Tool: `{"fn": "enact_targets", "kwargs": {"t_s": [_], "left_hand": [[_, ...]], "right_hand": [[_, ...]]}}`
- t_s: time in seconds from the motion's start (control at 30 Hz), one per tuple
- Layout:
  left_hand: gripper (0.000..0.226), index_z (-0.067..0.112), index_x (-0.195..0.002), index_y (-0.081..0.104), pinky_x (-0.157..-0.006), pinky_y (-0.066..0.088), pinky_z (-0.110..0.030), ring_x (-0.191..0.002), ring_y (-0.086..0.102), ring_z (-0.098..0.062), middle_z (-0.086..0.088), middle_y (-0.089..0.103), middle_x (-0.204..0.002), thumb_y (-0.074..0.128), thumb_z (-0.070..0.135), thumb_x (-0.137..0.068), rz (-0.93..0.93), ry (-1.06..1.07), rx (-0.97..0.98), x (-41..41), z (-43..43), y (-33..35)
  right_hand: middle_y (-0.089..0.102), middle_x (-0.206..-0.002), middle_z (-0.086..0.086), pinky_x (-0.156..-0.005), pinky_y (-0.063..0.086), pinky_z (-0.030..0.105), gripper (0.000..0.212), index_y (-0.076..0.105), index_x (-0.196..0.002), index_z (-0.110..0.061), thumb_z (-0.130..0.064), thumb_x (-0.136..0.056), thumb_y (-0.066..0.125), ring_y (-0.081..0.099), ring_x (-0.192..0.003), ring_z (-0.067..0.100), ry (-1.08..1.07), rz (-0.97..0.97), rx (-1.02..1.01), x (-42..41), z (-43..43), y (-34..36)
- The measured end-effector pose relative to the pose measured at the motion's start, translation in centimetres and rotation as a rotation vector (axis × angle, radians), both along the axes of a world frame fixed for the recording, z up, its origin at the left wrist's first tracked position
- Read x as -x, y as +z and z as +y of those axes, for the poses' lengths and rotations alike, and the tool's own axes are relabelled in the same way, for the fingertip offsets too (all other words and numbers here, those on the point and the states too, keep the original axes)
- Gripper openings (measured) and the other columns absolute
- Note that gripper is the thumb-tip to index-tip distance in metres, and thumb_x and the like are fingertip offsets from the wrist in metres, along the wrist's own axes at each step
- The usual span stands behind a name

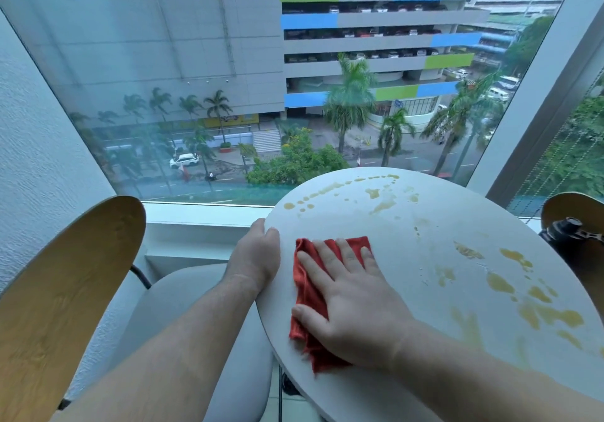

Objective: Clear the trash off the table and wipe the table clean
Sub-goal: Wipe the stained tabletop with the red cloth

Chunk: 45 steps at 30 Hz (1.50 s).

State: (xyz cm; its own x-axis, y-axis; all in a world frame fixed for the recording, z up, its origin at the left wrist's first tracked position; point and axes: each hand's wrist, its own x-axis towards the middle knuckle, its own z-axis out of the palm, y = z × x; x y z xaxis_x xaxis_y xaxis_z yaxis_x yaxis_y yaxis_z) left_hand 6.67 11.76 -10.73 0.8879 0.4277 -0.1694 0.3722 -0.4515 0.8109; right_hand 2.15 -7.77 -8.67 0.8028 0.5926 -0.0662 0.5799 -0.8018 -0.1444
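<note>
Head view: right grip (353,294) flat, pressing cloth (309,294); left grip (258,251) clamped on worktop (408,258) rim.
Smear risk: spill (500,282) spread wider by saturated cloth.
Drip risk: liquid pushed over rim.

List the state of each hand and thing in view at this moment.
left hand: grips the table rim, thumb on top.
right hand: flat, fingers straight, pressing the red cloth.
red cloth: bunched, lying on the table under the right hand.
table: no trash on it, not yet wiped clean.
yellowish spills: spread over the table's far and right parts.
</note>
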Motion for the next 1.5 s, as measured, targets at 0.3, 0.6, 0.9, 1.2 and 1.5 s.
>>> {"fn": "enact_targets", "kwargs": {"t_s": [0.3, 0.6, 0.9, 1.2, 1.5], "left_hand": [[0.057, 0.017, -0.128, 0.057, -0.091, 0.048, -0.043, -0.11, 0.06, -0.042, -0.02, 0.067, -0.122, 0.032, 0.049, -0.088, -0.01, 0.04, 0.093, -0.5, 0.0, -0.3], [0.052, 0.01, -0.133, 0.057, -0.096, 0.04, -0.042, -0.126, 0.054, -0.035, -0.016, 0.059, -0.141, 0.026, 0.043, -0.107, 0.158, -0.013, -0.202, -2.6, 1.1, 0.5], [0.033, 0.013, -0.083, 0.056, -0.071, 0.045, -0.035, -0.09, 0.063, -0.034, -0.023, 0.068, -0.103, 0.034, 0.026, -0.104, 0.005, -0.029, 0.008, -5.1, 0.6, 1.2], [0.039, 0.018, -0.075, 0.053, -0.076, 0.038, -0.039, -0.092, 0.054, -0.034, -0.014, 0.063, -0.096, 0.028, 0.041, -0.094, -0.021, -0.112, -0.105, -5.2, 0.5, 1.7], [0.045, 0.012, -0.105, 0.056, -0.091, 0.044, -0.043, -0.106, 0.055, -0.036, -0.019, 0.064, -0.12, 0.022, 0.041, -0.099, 0.102, -0.09, -0.23, -6.0, 1.0, 0.9]], "right_hand": [[0.006, -0.176, -0.009, -0.13, 0.0, 0.05, 0.08, 0.009, -0.166, -0.038, -0.071, -0.095, 0.025, 0.002, -0.162, 0.018, 0.017, -0.028, -0.063, -7.3, 4.3, -0.3], [0.0, -0.176, -0.008, -0.129, -0.001, 0.054, 0.096, 0.004, -0.167, -0.036, -0.087, -0.087, 0.02, -0.003, -0.162, 0.02, -0.152, -0.015, -0.039, -8.2, 1.4, -0.3], [-0.006, -0.175, -0.01, -0.129, -0.007, 0.054, 0.076, 0.001, -0.166, -0.039, -0.064, -0.099, 0.026, -0.009, -0.162, 0.025, 0.001, -0.011, -0.056, -4.5, 2.2, 0.0], [0.008, -0.175, -0.013, -0.13, 0.0, 0.051, 0.069, 0.011, -0.166, -0.037, -0.058, -0.102, 0.025, 0.005, -0.162, 0.02, -0.039, -0.028, -0.114, -11.8, 6.0, -0.5], [-0.001, -0.176, -0.009, -0.13, -0.002, 0.053, 0.094, 0.004, -0.167, -0.036, -0.086, -0.088, 0.021, -0.005, -0.162, 0.018, -0.15, -0.023, -0.027, -11.3, 1.4, -0.2]]}}
